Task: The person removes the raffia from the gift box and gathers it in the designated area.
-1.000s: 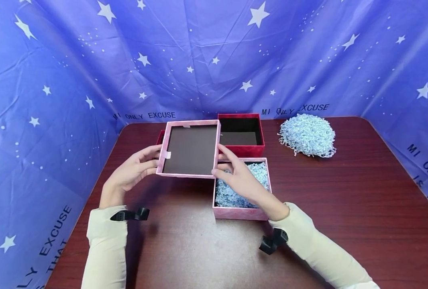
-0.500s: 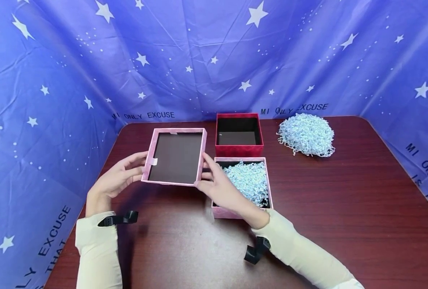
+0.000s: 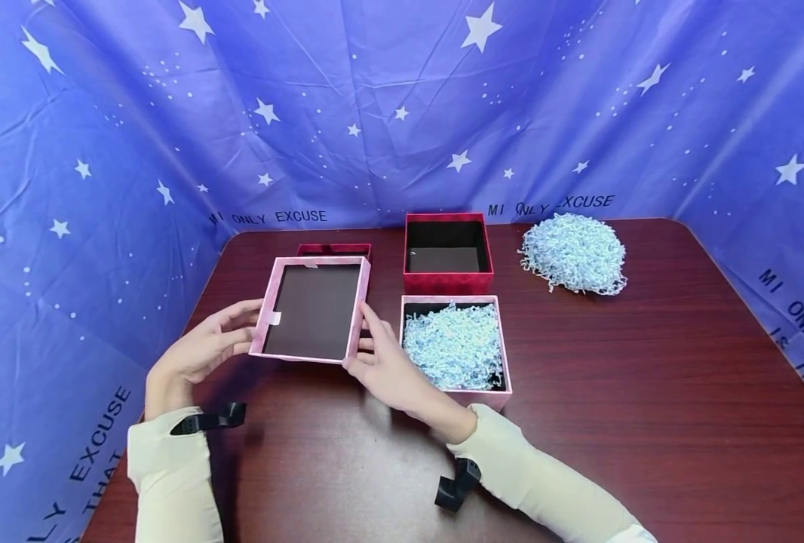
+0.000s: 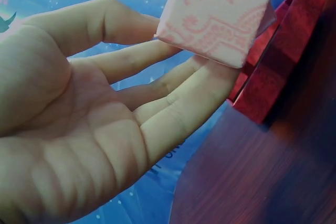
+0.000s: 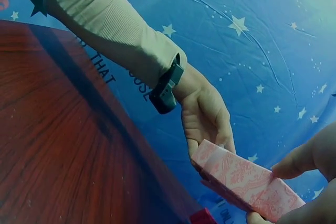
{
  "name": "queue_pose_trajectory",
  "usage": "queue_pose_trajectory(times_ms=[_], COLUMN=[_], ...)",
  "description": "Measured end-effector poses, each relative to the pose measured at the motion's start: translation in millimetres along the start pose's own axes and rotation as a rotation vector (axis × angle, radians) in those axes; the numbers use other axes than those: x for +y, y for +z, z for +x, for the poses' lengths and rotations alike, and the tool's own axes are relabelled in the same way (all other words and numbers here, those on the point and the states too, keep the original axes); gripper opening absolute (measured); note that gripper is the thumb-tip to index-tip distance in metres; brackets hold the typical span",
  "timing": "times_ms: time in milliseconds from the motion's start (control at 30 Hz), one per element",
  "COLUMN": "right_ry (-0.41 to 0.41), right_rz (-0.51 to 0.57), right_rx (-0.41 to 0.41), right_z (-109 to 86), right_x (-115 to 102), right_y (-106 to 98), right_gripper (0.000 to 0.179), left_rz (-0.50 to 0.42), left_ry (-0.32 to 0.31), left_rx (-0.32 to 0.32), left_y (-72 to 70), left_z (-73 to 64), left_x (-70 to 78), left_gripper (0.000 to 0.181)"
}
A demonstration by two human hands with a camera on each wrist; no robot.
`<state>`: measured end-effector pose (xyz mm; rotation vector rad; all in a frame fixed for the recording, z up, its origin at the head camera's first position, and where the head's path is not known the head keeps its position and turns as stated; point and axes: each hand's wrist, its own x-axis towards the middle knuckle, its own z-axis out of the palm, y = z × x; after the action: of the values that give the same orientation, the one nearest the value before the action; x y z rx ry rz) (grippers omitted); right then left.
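A pink patterned box lid, its dark inside facing up, is held level over the table's left side. My left hand grips its left edge; the left wrist view shows fingers beneath the pink rim. At the right edge, my right hand pinches the lid near its front corner, thumb and fingers on the side wall in the right wrist view. A pink box filled with pale blue shredded paper stands right of the lid, partly hidden by my right hand and forearm.
Behind the lid lies a red lid, partly covered in view. A red box with a dark inside stands behind the pink box. A heap of pale blue paper shreds sits at the back right. Starry blue cloth surrounds the table.
Both hands have carried the pink lid left and toward me, away from the pink box. The red lid's back now shows behind it, and more of the blue shreds is uncovered.
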<state>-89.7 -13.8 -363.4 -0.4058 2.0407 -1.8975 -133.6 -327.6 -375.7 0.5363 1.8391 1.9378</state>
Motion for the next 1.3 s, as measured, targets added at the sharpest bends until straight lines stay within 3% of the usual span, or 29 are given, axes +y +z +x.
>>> queue_pose_trajectory(times_ms=[400,600,933,1300], right_ry=[-0.032,0.009,0.076,0.096], right_rz=[-0.079,-0.058,-0.003,-0.051], right_rx=[0.024,0.028,-0.008,-0.046], right_z=[1.3,1.6,0.8,-1.7], right_x=[10.4,25.0,46.5,58.8], right_y=[28.1,36.1,40.5,41.4], right_gripper=[0.083,0.083,0.082,0.083], left_rz=[-0.014,0.049,0.166,0.228], left_ry=[-0.080,-0.156,-0.260,-0.388], left_rx=[0.035,0.075,0.059,0.064], left_y=[-8.0,-7.8,-13.6,-10.7], left_z=[-14.9,-18.3,-25.3,-24.5], left_x=[-5.3,-7.7,-18.5,-23.8], left_gripper=[0.043,0.038,0.034,0.039])
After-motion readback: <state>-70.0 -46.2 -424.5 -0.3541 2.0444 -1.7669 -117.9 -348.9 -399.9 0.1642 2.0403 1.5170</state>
